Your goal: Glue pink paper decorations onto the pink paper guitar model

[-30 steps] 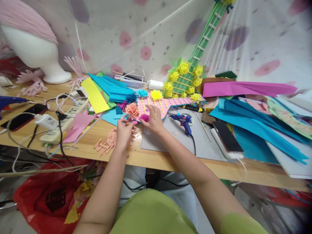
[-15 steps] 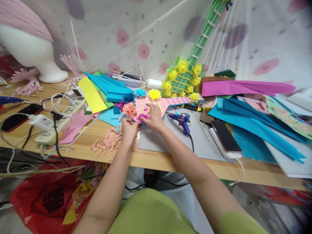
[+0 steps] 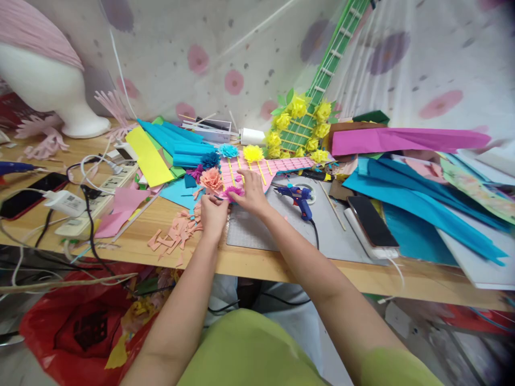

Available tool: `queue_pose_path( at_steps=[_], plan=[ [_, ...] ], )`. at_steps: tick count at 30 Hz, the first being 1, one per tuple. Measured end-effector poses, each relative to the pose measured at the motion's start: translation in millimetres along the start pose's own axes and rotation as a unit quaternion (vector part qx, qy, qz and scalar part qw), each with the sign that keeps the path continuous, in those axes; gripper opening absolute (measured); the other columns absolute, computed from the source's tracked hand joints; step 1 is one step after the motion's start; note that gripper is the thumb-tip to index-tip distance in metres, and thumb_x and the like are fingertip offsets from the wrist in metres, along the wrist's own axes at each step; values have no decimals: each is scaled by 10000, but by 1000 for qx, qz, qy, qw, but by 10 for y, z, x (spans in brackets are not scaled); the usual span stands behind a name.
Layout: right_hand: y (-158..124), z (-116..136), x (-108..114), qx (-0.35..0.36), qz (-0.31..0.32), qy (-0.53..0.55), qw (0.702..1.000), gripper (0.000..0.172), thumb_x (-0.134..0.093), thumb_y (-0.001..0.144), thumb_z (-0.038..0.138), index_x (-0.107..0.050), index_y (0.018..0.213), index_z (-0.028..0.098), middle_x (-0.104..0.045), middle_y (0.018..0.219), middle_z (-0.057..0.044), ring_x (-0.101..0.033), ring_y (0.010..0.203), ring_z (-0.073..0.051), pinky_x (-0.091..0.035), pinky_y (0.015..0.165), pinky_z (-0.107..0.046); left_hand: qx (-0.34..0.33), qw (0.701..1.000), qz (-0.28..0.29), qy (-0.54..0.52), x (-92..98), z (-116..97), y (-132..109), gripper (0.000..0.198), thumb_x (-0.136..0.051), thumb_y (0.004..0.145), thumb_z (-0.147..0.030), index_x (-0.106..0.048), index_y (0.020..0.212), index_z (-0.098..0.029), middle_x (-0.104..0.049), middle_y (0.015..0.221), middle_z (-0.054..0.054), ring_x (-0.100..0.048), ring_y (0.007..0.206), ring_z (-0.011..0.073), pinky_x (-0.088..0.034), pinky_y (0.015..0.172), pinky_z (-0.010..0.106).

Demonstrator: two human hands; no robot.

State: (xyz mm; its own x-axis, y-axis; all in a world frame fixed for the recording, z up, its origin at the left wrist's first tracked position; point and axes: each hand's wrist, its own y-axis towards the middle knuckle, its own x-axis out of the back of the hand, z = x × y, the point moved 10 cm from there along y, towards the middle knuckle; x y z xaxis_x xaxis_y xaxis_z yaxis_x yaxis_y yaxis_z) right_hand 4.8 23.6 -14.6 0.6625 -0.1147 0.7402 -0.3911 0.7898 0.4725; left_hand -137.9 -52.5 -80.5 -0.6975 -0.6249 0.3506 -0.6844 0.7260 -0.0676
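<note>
Both hands at magenta paper flower, near counter edge
Left hand [image 3: 212, 213] and right hand [image 3: 252, 194] fingers pinched on the magenta flower [image 3: 233, 191], touching pink paper guitar [image 3: 261, 170]; peach scraps [image 3: 175, 236] left, blue glue gun [image 3: 298, 196] right; green guitar [image 3: 317, 91] behind

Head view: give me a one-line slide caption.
Both hands press a magenta paper flower onto a pink paper guitar, blue glue gun alongside.

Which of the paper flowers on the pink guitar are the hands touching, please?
The small magenta flower, pinched between the left hand and right hand; the peach, blue and yellow ones sit untouched.
</note>
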Motion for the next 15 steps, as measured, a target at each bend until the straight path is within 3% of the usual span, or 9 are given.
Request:
queue_pose_path(
  at_steps=[15],
  plan=[
    [3,-2,-27,-2,15,5,1000,581,-619,755,369,-457,1275,167,-499,1221,-147,-423,1166,-293,-353,1016,-446,45,982,42,-181,-211,155,0,336,-715,642,-254,-425,809,-223,-593,591,-36,-644,510,157,-424,439,204]
  ],
)
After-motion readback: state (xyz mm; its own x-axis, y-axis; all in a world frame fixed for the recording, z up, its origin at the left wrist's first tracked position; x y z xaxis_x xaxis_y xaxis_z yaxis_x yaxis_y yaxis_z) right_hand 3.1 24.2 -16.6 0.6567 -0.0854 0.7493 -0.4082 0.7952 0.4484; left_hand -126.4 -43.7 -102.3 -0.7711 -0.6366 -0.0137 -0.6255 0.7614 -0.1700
